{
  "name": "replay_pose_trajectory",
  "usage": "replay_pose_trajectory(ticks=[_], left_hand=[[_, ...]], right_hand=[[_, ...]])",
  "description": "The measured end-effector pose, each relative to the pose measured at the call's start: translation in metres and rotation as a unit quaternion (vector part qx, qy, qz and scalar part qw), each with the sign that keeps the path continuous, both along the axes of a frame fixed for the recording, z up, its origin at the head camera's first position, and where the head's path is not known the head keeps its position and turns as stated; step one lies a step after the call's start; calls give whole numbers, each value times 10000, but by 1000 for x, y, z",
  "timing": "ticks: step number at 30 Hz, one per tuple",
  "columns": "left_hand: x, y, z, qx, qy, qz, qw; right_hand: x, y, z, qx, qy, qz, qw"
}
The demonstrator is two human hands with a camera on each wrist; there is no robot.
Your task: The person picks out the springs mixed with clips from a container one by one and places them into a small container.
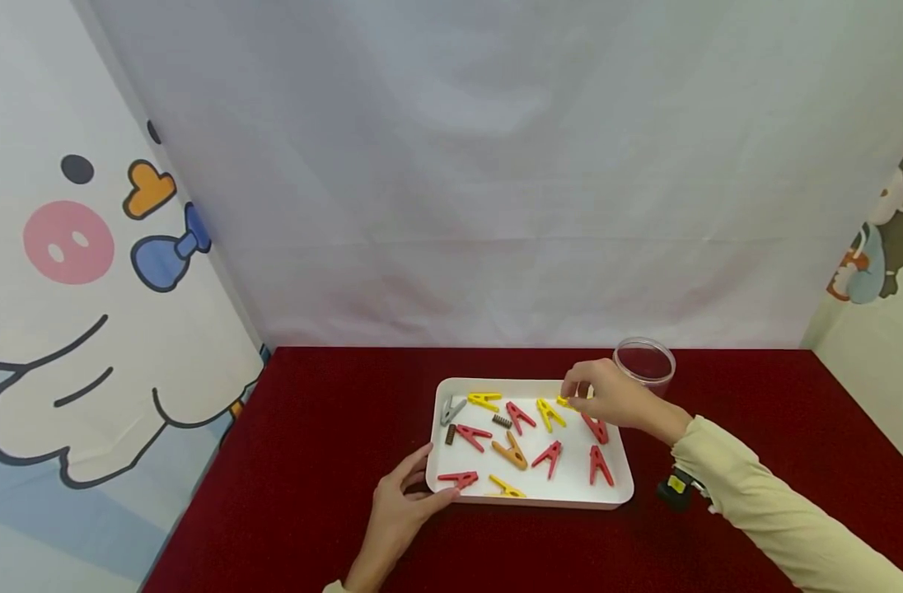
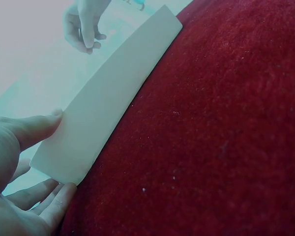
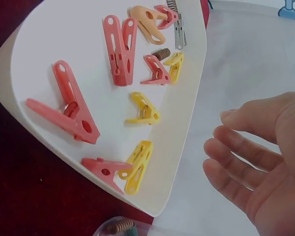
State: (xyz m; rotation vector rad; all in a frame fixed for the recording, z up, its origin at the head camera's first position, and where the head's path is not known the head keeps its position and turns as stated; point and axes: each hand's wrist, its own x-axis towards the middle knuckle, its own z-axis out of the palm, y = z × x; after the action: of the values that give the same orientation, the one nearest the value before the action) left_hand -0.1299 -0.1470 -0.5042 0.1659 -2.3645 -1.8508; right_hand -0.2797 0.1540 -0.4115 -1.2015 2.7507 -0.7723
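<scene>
A white tray (image 1: 570, 497) on the red cloth holds several red clothespins (image 1: 601, 466), several yellow clothespins (image 1: 550, 414), an orange clothespin (image 1: 510, 452), a grey one (image 1: 452, 410) and small springs (image 1: 502, 421). At the tray's near left corner my left hand (image 1: 400, 506) holds the rim, its thumb along the front side and its fingers round the corner. Over the far right part of the tray is my right hand (image 1: 607, 395), close to a yellow clothespin (image 1: 563, 402). The right wrist view shows nothing between the loosely bent fingers of this hand (image 3: 255, 152).
A clear round jar (image 1: 646, 362) stands behind the tray's right end; springs (image 3: 122, 226) are in it. A small black and yellow object (image 1: 675, 487) shows beneath the right sleeve. Behind the red tabletop (image 1: 333, 461) hangs a white curtain (image 1: 496, 206).
</scene>
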Motion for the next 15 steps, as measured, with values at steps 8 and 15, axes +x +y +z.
replay_pose_trajectory(ticks=[8, 15], left_hand=[[0, -1, -1, 81, -66, -13, 9999], [0, -2, -3, 80, -78, -56, 9999]], right_hand=[[-1, -10, -3, -91, -104, 57, 9999], [0, -18, -8, -158, -219, 84, 9996]])
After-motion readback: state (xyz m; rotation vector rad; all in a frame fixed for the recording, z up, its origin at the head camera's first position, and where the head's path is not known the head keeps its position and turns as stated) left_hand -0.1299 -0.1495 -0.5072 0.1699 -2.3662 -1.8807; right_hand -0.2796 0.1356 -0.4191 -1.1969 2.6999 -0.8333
